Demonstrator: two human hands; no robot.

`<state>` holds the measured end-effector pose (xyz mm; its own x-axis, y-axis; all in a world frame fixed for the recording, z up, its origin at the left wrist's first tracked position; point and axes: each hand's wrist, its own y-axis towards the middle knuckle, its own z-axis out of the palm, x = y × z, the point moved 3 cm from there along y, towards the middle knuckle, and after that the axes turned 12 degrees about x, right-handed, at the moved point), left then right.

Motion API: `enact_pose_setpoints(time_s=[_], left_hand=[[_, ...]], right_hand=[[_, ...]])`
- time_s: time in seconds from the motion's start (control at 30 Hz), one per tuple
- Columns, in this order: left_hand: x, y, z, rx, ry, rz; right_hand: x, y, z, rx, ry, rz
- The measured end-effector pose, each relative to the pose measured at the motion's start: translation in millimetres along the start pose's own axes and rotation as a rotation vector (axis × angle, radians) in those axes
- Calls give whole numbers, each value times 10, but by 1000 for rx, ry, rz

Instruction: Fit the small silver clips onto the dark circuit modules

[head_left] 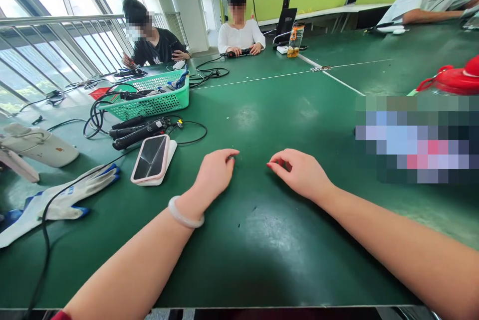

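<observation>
My left hand (215, 173) rests on the green table (262, 240) with its fingers curled, the fingertips pinching a tiny dark object (231, 159) too small to name. A pale bangle sits on that wrist. My right hand (299, 173) lies a short way to the right, fingers curled loosely inward, thumb and forefinger close together; whether anything is in them is hidden. A phone in a pink case (151, 159) lies just left of my left hand.
A green basket (153, 100) of tools and black cables stands at the left, black tools (138, 133) in front of it. White work gloves (56, 203) lie at the near left. A red-lidded bottle (452, 80) stands right. Three people sit at the far side.
</observation>
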<state>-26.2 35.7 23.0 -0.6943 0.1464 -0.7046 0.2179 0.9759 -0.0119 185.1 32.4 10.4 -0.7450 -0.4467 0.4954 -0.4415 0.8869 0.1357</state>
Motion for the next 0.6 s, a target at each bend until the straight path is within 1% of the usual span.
enact_pose_setpoints(time_s=[0.03, 0.1, 0.13, 0.2, 0.27, 0.37, 0.47, 0.6], left_hand=[[48, 3, -126, -36, 195, -28], [155, 5, -362, -89, 461, -134], [203, 6, -451, -76, 555, -191], [272, 5, -566, -27, 670, -291], [293, 0, -606, 16, 717, -339], [288, -2, -600, 31, 730, -342], [325, 9, -604, 15, 710, -360], [401, 24, -646, -39, 649, -384]], right_hand=[[-20, 0, -17, -11, 16, 21], [-54, -2, -31, -13, 46, 65], [-65, -3, -29, -7, 55, 81], [-73, -5, -14, 19, 60, 98], [-66, -5, 6, 41, 43, 102], [-53, -6, 26, 66, 10, 104], [-51, -3, 28, 66, -12, 103], [-55, 3, 25, 66, -24, 101]])
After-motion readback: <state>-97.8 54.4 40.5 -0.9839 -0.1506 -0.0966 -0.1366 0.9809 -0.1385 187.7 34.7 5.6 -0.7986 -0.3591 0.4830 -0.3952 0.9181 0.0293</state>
